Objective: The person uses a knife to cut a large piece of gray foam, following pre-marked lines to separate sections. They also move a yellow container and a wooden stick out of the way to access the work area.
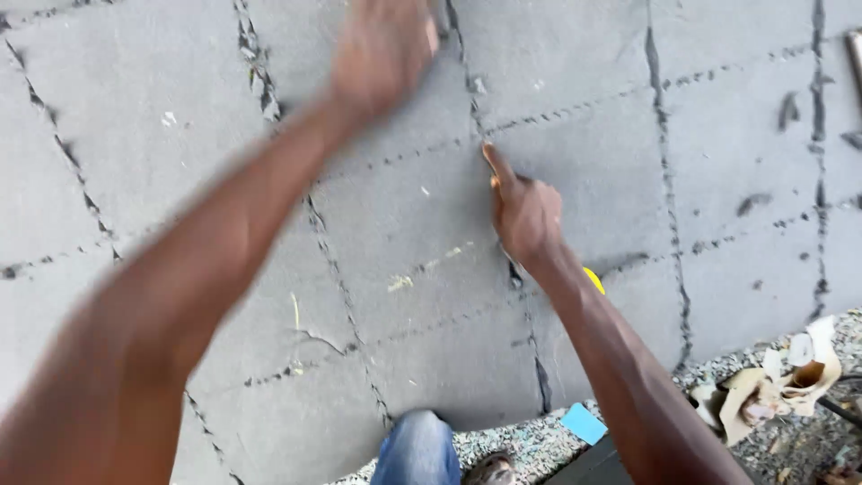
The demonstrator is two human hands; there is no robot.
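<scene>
My right hand (525, 216) lies flat against a grey block wall (718, 162), its index finger pointing up along a vertical mortar joint. A thin yellow object (593, 280) runs under the palm and shows beside the wrist, with an orange tip near the thumb. My left hand (382, 49) is raised at the top of the view and blurred by motion. Its fingers look curled, and whether it holds anything cannot be made out.
The wall has dark, rough mortar joints (664, 180) and a few pale smears. Below it lie a speckled floor (530, 445), a small blue piece (584, 422), torn brown cardboard scraps (772, 386) and a dark board (593, 467). My knee in blue jeans (417, 449) shows at the bottom.
</scene>
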